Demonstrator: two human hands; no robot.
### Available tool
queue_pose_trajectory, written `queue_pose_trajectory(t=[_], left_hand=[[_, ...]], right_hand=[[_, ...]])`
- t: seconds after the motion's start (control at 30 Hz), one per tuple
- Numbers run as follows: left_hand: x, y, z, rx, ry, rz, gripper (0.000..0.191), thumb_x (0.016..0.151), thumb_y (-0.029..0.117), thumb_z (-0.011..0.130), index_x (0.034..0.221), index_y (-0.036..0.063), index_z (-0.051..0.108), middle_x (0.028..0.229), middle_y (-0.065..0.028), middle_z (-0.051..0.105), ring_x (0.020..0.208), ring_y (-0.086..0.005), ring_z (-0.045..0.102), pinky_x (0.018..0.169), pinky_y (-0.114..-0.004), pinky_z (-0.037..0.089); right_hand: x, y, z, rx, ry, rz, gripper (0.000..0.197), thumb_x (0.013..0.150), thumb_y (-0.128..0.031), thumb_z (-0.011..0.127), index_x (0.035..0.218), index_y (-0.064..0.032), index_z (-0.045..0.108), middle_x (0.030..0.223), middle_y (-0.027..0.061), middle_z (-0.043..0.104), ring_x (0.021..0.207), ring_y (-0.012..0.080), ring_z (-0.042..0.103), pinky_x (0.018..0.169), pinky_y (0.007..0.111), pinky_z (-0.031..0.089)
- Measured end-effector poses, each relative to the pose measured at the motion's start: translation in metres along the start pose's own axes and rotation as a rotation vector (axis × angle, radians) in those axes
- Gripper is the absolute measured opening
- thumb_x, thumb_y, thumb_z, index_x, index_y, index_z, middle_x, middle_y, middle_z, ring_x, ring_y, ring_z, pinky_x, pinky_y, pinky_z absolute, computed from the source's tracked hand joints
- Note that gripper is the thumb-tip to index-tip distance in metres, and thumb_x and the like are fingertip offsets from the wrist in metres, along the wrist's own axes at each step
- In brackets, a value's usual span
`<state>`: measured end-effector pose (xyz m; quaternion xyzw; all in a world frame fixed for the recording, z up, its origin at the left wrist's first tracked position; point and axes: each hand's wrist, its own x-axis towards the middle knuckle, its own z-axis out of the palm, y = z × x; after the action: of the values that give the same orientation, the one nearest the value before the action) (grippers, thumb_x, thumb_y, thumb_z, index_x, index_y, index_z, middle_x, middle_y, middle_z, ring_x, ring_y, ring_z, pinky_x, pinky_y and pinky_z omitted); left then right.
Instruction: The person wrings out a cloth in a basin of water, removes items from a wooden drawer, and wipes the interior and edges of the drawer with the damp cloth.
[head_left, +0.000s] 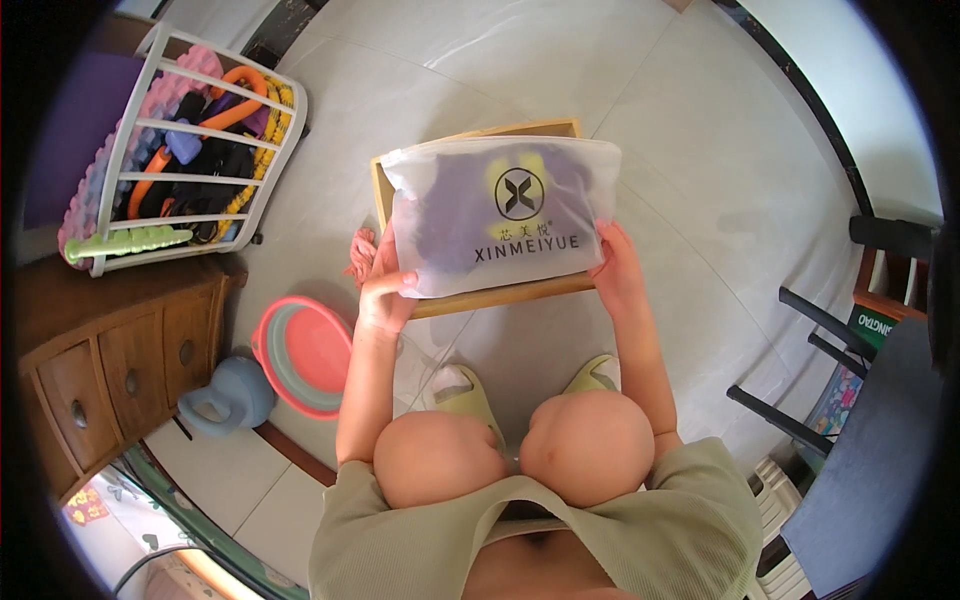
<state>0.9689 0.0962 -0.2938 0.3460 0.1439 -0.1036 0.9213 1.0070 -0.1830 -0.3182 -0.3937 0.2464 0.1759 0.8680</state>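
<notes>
A frosted plastic zip bag with a dark logo lies flat between my two hands, and something purple and yellow shows through it. My left hand grips its lower left corner, with the thumb on top. At its lower right edge, my right hand holds the bag with the fingers curled around the side. Directly beneath the bag is a shallow wooden box; its rim shows at the top, left and bottom. Whether the bag rests on the box cannot be told, and the box's inside is mostly hidden.
Left of the box are a crumpled pink cloth, a pink and grey basin and a blue-grey rounded container with a handle. A white slatted rack with exercise gear and a wooden drawer cabinet stand further left. A dark-topped table is at right.
</notes>
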Motion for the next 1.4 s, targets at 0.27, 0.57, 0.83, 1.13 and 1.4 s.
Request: queue_pose_trajectory(t=[0.27,0.57,0.83,1.13,1.4], left_hand=[[0.064,-0.024,0.033,0.534,0.062,-0.050,0.048,0.088,0.010,0.052,0.134,0.0079,0.037,0.126,-0.0030,0.046,0.115,-0.0119,0.042,0.097,-0.027,0.032],[0.126,-0.055,0.092,0.811,-0.128,-0.130,0.050,0.083,0.009,0.059,0.131,0.0083,0.043,0.119,-0.0048,0.054,0.100,-0.0095,0.053,0.087,-0.025,0.040],[0.220,-0.111,0.133,1.033,-0.260,-0.005,0.038,0.078,0.009,0.060,0.115,0.0053,0.057,0.095,-0.0011,0.061,0.065,-0.0063,0.050,0.058,-0.023,0.042],[0.266,-0.152,0.158,1.476,-0.200,0.122,0.040,0.073,0.012,0.063,0.113,0.0120,0.057,0.094,-0.0032,0.059,0.069,-0.0154,0.052,0.066,-0.030,0.045],[0.260,-0.160,0.150,1.325,-0.099,0.369,0.048,0.077,0.007,0.057,0.123,0.0129,0.044,0.122,-0.0098,0.038,0.104,-0.0235,0.049,0.081,-0.034,0.044]], right_hand=[[0.008,-0.032,-0.042,-0.297,0.216,-0.267,0.024,0.083,-0.021,0.058,0.104,-0.0081,0.058,0.080,-0.0062,0.056,0.061,0.0022,0.043,0.053,0.019,0.030],[0.009,-0.062,-0.101,-0.382,0.382,-0.502,0.029,0.086,-0.016,0.054,0.113,-0.0047,0.055,0.084,-0.0045,0.056,0.065,0.0028,0.043,0.053,0.020,0.032],[0.015,-0.059,-0.151,-0.555,0.506,-0.738,0.029,0.089,-0.016,0.053,0.115,-0.0035,0.054,0.071,-0.0044,0.047,0.065,0.0038,0.045,0.054,0.021,0.036],[0.025,-0.039,-0.188,-0.853,0.589,-0.471,0.033,0.085,-0.028,0.060,0.107,-0.0032,0.054,0.065,0.0013,0.048,0.058,0.0093,0.047,0.055,0.023,0.038],[0.029,-0.020,-0.215,-1.182,0.559,-0.278,0.049,0.084,-0.036,0.056,0.123,-0.0082,0.048,0.113,0.0103,0.058,0.099,0.0240,0.059,0.078,0.033,0.046]])
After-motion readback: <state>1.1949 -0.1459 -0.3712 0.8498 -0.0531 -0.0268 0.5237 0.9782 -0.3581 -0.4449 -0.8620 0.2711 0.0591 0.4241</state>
